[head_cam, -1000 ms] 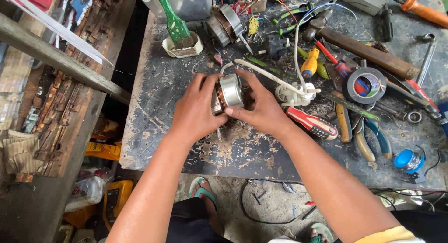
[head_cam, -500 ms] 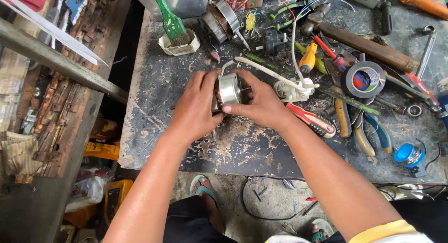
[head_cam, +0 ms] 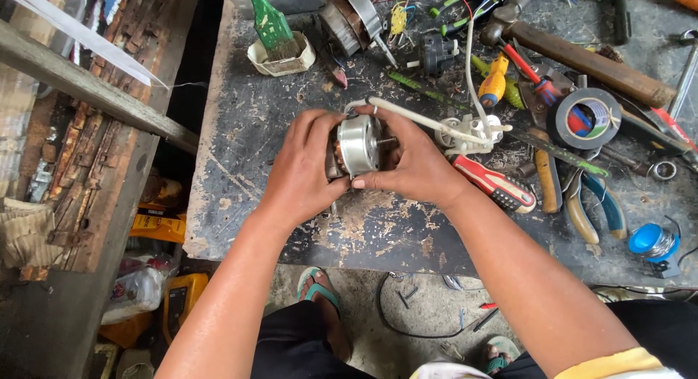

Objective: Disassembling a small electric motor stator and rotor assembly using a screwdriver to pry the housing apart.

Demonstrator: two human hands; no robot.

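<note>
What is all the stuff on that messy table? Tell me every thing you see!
small motor: 1, silver with coppery windings, table middle, held in both hands
workbench: 1, dark and scratched, fills the middle
paintbrush: 1, green, in a white tub at top
roll of tape: 1, black, right side
hammer: 1, brown wooden handle, top right
screwdriver: 1, red and black handle, right of the hands
pliers: 1, blue handles, right
solder spool: 1, blue, far right edge
left hand: 1, on the motor's left
right hand: 1, on the motor's right
</note>
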